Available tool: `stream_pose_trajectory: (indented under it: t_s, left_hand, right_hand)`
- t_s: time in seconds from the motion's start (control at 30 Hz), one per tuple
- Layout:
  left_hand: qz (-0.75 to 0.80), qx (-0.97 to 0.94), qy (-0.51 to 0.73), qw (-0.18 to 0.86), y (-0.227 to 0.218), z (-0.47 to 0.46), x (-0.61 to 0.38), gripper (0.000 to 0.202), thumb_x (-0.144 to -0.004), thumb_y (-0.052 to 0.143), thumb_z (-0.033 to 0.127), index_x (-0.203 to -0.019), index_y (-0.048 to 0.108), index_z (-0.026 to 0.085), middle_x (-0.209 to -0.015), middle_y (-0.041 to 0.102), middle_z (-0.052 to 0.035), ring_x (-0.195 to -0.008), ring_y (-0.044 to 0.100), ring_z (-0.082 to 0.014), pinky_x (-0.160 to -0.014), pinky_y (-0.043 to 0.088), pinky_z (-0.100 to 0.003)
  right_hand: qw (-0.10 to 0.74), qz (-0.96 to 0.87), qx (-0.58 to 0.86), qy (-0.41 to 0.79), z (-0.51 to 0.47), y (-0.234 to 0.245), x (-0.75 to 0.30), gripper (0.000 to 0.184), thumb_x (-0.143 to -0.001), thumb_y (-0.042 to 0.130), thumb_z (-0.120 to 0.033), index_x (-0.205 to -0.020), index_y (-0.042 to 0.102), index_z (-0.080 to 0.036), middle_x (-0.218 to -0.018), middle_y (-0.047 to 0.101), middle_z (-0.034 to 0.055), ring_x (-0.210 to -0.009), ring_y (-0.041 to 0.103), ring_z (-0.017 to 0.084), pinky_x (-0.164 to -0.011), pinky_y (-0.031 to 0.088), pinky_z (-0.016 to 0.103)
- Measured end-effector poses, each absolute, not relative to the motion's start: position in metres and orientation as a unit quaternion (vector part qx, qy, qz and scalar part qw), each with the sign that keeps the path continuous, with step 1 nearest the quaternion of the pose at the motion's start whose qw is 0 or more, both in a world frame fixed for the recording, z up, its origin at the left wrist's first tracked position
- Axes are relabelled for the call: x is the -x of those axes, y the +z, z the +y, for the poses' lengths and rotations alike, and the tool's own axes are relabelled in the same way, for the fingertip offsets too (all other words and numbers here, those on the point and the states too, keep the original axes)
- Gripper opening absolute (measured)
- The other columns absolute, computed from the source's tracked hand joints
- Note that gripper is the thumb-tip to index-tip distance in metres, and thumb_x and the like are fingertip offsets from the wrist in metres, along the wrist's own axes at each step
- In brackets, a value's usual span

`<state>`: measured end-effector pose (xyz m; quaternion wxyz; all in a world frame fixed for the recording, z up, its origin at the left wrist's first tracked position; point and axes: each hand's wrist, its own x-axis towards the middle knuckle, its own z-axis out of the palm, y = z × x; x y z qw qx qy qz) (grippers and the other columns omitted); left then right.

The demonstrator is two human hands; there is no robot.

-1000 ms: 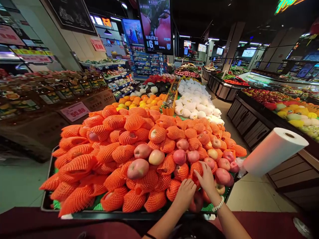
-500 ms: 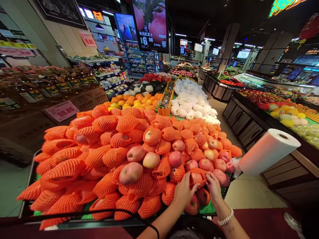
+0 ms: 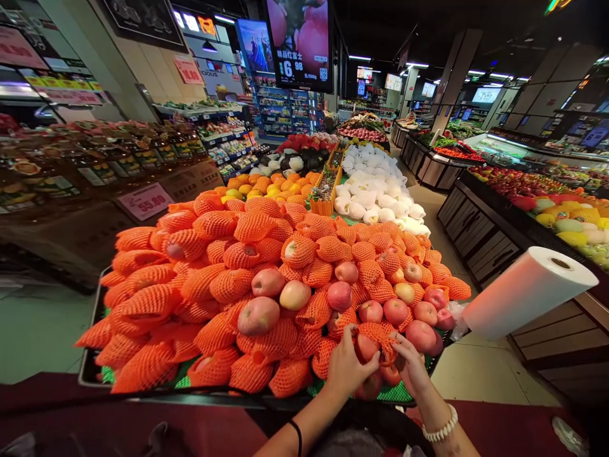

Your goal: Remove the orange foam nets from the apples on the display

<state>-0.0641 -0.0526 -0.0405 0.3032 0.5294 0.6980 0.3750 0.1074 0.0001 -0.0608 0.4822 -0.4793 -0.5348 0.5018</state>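
My left hand [image 3: 347,367] is closed around the left side of a red apple [image 3: 366,347] at the near right of the display. An orange foam net sleeve [image 3: 383,336] lies bunched over the apple's right side. My right hand [image 3: 412,367] pinches that sleeve at its right edge, fingertips bent inward. Bare apples lie close by, among them a large red apple [image 3: 420,335] right of my right hand. Below my hands more apples are partly hidden. To the left spreads a heap of apples in orange foam nets [image 3: 209,282], with a few bare ones on top.
A large roll of white plastic bags [image 3: 528,295] stands at the right edge of the display. White-netted fruit [image 3: 375,197] and orange fruit [image 3: 266,185] lie beyond the apples. Bottled goods [image 3: 104,158] stand on the left. Another produce counter [image 3: 490,244] runs along the right.
The view has shifted, so the display sits farther right. My hands have lifted the apple slightly, and the net sleeve is now more bunched toward my right fingers.
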Motion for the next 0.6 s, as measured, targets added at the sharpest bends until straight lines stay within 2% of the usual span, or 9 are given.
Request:
stream_pose_trajectory:
  t_s: [0.1, 0.2, 0.3, 0.37, 0.43, 0.5, 0.6]
  left_hand:
    - [0.682, -0.517, 0.416, 0.307, -0.030, -0.064, 0.062, 0.064, -0.072, 0.072, 0.041, -0.124, 0.042, 0.020, -0.123, 0.066, -0.0168, -0.112, 0.067, -0.0370, -0.097, 0.053, -0.050]
    - [0.620, -0.499, 0.493, 0.351, -0.018, -0.074, 0.062, 0.060, -0.071, 0.071, 0.037, -0.121, 0.042, 0.021, -0.117, 0.063, -0.0124, -0.109, 0.066, -0.0318, -0.097, 0.053, -0.047]
    - [0.535, -0.467, 0.573, 0.409, -0.011, -0.083, 0.069, 0.058, -0.076, 0.069, 0.039, -0.124, 0.042, 0.021, -0.123, 0.059, -0.0133, -0.116, 0.063, -0.0302, -0.099, 0.054, -0.045]
    - [0.506, -0.448, 0.597, 0.432, -0.009, -0.087, 0.076, 0.059, -0.079, 0.069, 0.045, -0.127, 0.043, 0.021, -0.127, 0.058, -0.0144, -0.119, 0.061, -0.0310, -0.099, 0.054, -0.044]
    - [0.499, -0.436, 0.604, 0.443, -0.008, -0.088, 0.082, 0.060, -0.080, 0.071, 0.048, -0.127, 0.045, 0.020, -0.127, 0.058, -0.0143, -0.119, 0.061, -0.0317, -0.098, 0.055, -0.044]
    - [0.495, -0.430, 0.608, 0.448, -0.007, -0.088, 0.086, 0.060, -0.080, 0.074, 0.050, -0.125, 0.048, 0.020, -0.125, 0.059, -0.0135, -0.119, 0.062, -0.0314, -0.098, 0.056, -0.043]
    - [0.494, -0.430, 0.608, 0.448, -0.006, -0.087, 0.086, 0.058, -0.080, 0.074, 0.050, -0.124, 0.049, 0.021, -0.123, 0.062, -0.0125, -0.115, 0.065, -0.0297, -0.093, 0.059, -0.041]
  right_hand:
    - [0.472, -0.494, 0.517, 0.516, 0.001, -0.050, -0.101, 0.040, -0.079, 0.070, -0.060, -0.087, 0.071, -0.020, -0.087, 0.074, 0.0059, -0.080, 0.068, 0.024, -0.075, 0.059, 0.036]
    - [0.485, -0.491, 0.547, 0.474, 0.013, -0.042, -0.104, 0.036, -0.084, 0.062, -0.057, -0.087, 0.066, -0.021, -0.087, 0.070, 0.0043, -0.084, 0.064, 0.023, -0.081, 0.056, 0.036]
    - [0.482, -0.513, 0.570, 0.424, 0.019, -0.032, -0.118, 0.034, -0.081, 0.066, -0.049, -0.102, 0.067, -0.022, -0.096, 0.068, 0.0050, -0.091, 0.061, 0.025, -0.092, 0.054, 0.041]
    - [0.431, -0.591, 0.556, 0.396, 0.013, -0.022, -0.128, 0.053, -0.073, 0.071, -0.037, -0.123, 0.067, -0.022, -0.115, 0.067, 0.0083, -0.101, 0.062, 0.027, -0.102, 0.051, 0.047]
    - [0.339, -0.696, 0.487, 0.404, 0.000, -0.008, -0.133, 0.077, -0.068, 0.070, -0.026, -0.144, 0.058, -0.024, -0.140, 0.059, 0.0119, -0.123, 0.060, 0.031, -0.115, 0.044, 0.052]
    - [0.248, -0.763, 0.390, 0.452, -0.016, 0.006, -0.132, 0.097, -0.067, 0.067, -0.018, -0.160, 0.041, -0.027, -0.161, 0.044, 0.0116, -0.147, 0.045, 0.033, -0.126, 0.031, 0.053]
    - [0.167, -0.776, 0.293, 0.533, -0.031, 0.022, -0.127, 0.117, -0.069, 0.071, -0.018, -0.171, 0.013, -0.026, -0.174, 0.025, 0.0112, -0.160, 0.028, 0.033, -0.130, 0.020, 0.054]
